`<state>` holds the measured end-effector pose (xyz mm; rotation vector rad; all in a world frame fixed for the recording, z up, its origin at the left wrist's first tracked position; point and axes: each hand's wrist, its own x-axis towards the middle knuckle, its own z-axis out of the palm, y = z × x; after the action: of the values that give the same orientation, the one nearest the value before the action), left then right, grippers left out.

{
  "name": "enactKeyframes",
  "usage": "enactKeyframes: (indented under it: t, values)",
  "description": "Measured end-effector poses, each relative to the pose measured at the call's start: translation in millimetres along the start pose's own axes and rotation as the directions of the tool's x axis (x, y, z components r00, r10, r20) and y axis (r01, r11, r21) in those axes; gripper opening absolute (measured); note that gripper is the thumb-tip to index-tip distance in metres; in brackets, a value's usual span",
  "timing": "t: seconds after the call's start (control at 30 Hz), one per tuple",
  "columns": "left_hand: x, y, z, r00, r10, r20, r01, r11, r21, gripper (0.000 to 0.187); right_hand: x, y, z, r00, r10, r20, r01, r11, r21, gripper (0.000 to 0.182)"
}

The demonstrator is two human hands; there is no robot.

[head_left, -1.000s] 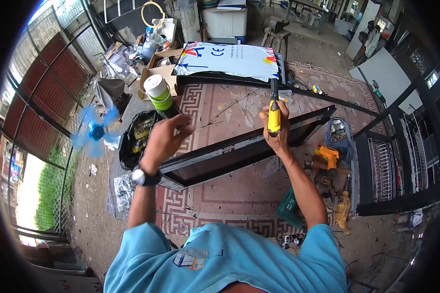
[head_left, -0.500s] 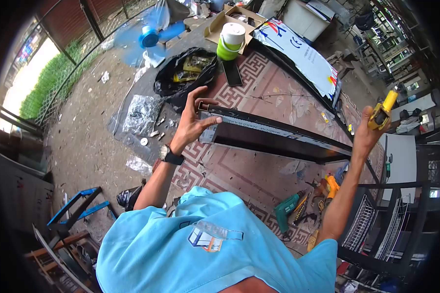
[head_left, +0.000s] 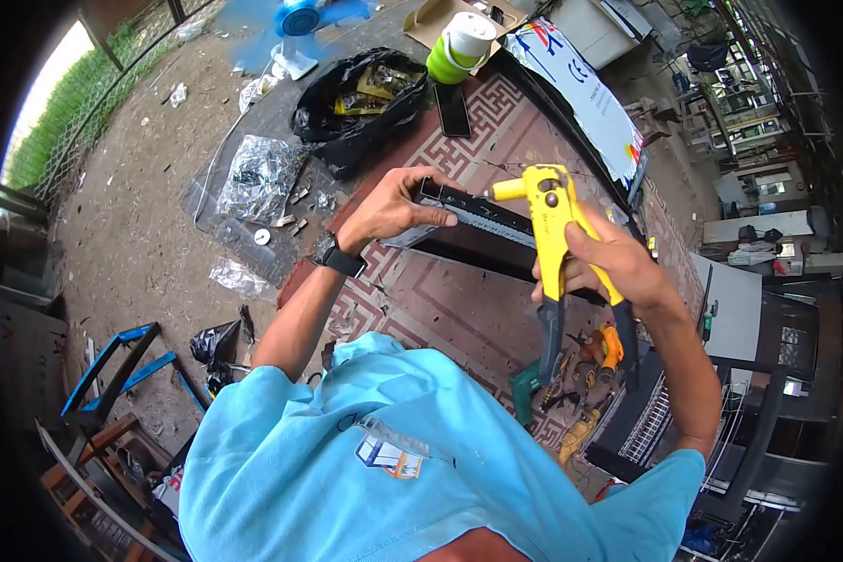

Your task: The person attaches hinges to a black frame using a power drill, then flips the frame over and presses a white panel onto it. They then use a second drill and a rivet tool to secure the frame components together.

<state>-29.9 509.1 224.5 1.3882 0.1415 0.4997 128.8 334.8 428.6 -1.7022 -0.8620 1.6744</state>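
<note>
My left hand (head_left: 395,208) grips the near left end of a black metal frame (head_left: 482,208), thumb on its front face and fingers behind. A strip of printed film runs along the frame's side. In my right hand (head_left: 618,258) is a yellow hand riveter (head_left: 548,220), held upright by its handles, which are spread apart with dark grips hanging down. Its nose points left, just above the frame's top edge and a short way right of my left hand. Part of the frame is hidden behind the riveter and my right hand.
A green drill (head_left: 525,389) and an orange tool (head_left: 611,347) lie on the patterned table (head_left: 431,309) near my body. Farther back are a black plastic bag (head_left: 318,122), a phone (head_left: 452,110), a green-white jug (head_left: 461,47) and a spinning blue fan (head_left: 300,21).
My right hand has brought the riveter in from the far right to above the frame, turning its nose leftward. My left hand and the frame end appear slightly farther right.
</note>
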Motion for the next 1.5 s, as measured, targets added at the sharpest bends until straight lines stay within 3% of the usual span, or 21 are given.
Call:
enactKeyframes:
  t: [0.07,0.27,0.47,0.53,0.57,0.6,0.67,0.7,0.77,0.8,0.87,0.9,0.93,1.0,1.07,1.13,1.2,1.27,1.33,1.43,1.5]
  values:
    - [-0.4,0.2,0.3,1.000,0.011,0.000,-0.011,1.000,0.001,0.035,13.5,11.3,10.5,0.997,0.033,-0.070,-0.042,0.991,-0.125,0.061]
    - [0.4,-6.4,-0.2,0.999,0.031,-0.033,-0.029,0.998,0.057,0.034,17.9,-8.3,16.4,0.991,0.084,-0.103,-0.099,0.983,-0.152,0.061]
    - [0.8,-7.3,-1.0,0.997,0.052,-0.055,-0.050,0.998,0.035,0.034,29.3,-26.3,10.7,0.984,0.094,-0.152,-0.148,0.903,-0.404,0.054]
    - [-1.5,-3.5,-0.9,1.000,-0.022,-0.022,0.023,0.999,0.044,0.034,33.0,-41.2,7.2,0.984,0.125,-0.126,-0.177,0.735,-0.655,0.053]
    - [-2.1,-4.3,-0.4,0.999,-0.023,-0.032,0.024,0.999,0.039,0.034,37.5,-39.9,-0.8,0.995,0.067,-0.074,-0.100,0.617,-0.781,0.057]
    - [-1.5,-5.3,0.5,0.999,0.010,-0.040,-0.008,0.999,0.047,0.034,38.8,-41.6,1.1,0.995,0.074,-0.069,-0.100,0.611,-0.785,0.057]
    - [-0.7,-6.4,2.1,0.997,0.042,-0.060,-0.040,0.998,0.042,0.034,39.8,-47.6,6.6,0.999,-0.033,-0.034,-0.018,0.401,-0.916,0.063]
    - [-1.4,-4.2,2.4,0.997,0.052,-0.062,-0.049,0.997,0.054,0.034,40.3,-57.3,14.1,0.999,-0.017,-0.031,-0.022,0.397,-0.918,0.063]
    - [-1.4,-5.1,2.0,0.996,0.059,-0.062,-0.057,0.997,0.044,0.033,44.6,-81.3,31.5,0.966,0.239,-0.100,-0.148,0.192,-0.970,0.061]
    - [-0.7,-7.7,2.4,0.996,0.061,-0.062,-0.058,0.998,0.035,0.033,46.9,-82.3,31.1,0.964,0.246,-0.105,-0.154,0.188,-0.970,0.061]
    - [1.4,-13.0,3.1,0.991,0.095,-0.094,-0.093,0.995,0.027,0.031,50.9,-83.1,22.3,0.980,0.192,-0.041,-0.077,0.183,-0.980,0.060]
    - [0.2,-10.0,2.9,0.990,0.096,-0.099,-0.094,0.995,0.019,0.031,55.1,-68.9,1.6,0.994,0.109,0.016,-0.020,0.328,-0.945,0.059]
    - [-2.7,-3.2,1.5,0.995,0.069,-0.067,-0.067,0.997,0.046,0.031,53.8,-66.3,1.7,0.993,0.115,0.015,-0.024,0.329,-0.944,0.059]
    - [-6.9,-6.7,2.0,0.998,0.054,-0.027,-0.053,0.998,0.034,0.032,48.0,-61.4,7.8,0.940,0.300,-0.163,-0.332,0.692,-0.641,0.057]
    - [-12.2,-7.5,3.4,0.992,0.124,-0.029,-0.121,0.987,0.104,0.033,35.0,-41.6,25.4,0.992,0.043,-0.116,-0.118,0.610,-0.783,0.058]
    - [-9.8,-7.7,3.2,0.995,0.088,-0.035,-0.084,0.991,0.104,0.034,27.5,-33.7,38.0,0.970,0.105,-0.217,-0.233,0.644,-0.728,0.059]
    - [-5.4,-5.6,5.8,0.998,0.064,-0.026,-0.061,0.993,0.102,0.036,28.1,-25.4,42.0,0.971,0.033,-0.237,-0.194,0.688,-0.699,0.058]
    - [1.3,-2.0,8.6,0.968,0.218,-0.123,-0.193,0.963,0.189,0.044,32.5,-9.4,39.4,0.965,-0.083,-0.247,-0.111,0.728,-0.676,0.057]
    - [4.6,1.2,8.3,0.969,0.214,-0.121,-0.186,0.960,0.210,0.044,36.0,-24.5,47.1,0.964,0.141,-0.224,-0.220,0.900,-0.377,0.054]
    - [3.9,3.0,8.5,0.985,0.132,-0.114,-0.109,0.976,0.189,0.040,39.8,-16.4,46.1,0.980,-0.039,-0.197,-0.067,0.859,-0.507,0.053]
    - [5.1,3.8,4.4,0.989,0.125,-0.076,-0.108,0.973,0.204,0.042,41.9,-16.0,35.2,0.982,-0.036,-0.186,-0.070,0.844,-0.531,0.057]
